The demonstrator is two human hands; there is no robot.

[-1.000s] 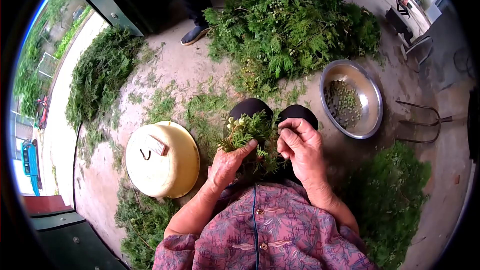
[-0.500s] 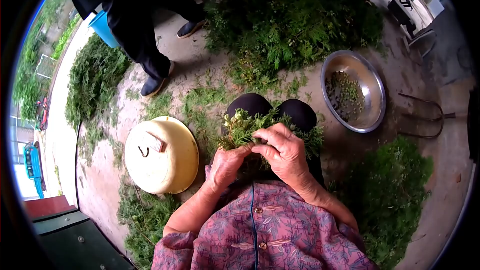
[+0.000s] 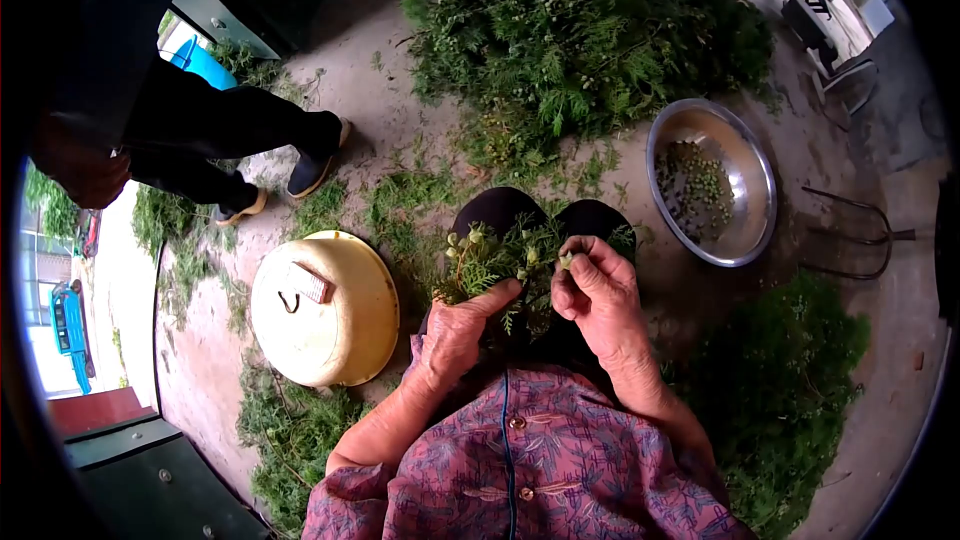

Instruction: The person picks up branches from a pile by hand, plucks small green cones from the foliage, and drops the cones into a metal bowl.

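Observation:
My left hand point(image 3: 462, 333) is closed around a leafy evergreen sprig point(image 3: 480, 265) that lies over my knees and bears pale green cones. To its right, my right hand point(image 3: 603, 300) pinches a small green cone point(image 3: 566, 261) between thumb and fingers, a little apart from the sprig. A steel basin point(image 3: 735, 175) with many small green cones point(image 3: 697, 185) in it stands on the ground beyond my right hand. Left of my knees sits an upturned cream-coloured basin point(image 3: 320, 335), with a small box-like object point(image 3: 311, 282) and a dark hook-shaped thing on top.
A large heap of cut evergreen branches point(image 3: 590, 30) lies ahead, with more greenery point(image 3: 775, 400) at my right and a pile point(image 3: 290, 430) at lower left. A person in dark clothes point(image 3: 220, 125) stands at upper left near a blue bucket point(image 3: 205, 65). A metal fork point(image 3: 880, 235) lies far right.
My right hand has drawn back to the right from the sprig with a small cone in its fingers. The other person has moved left and turned.

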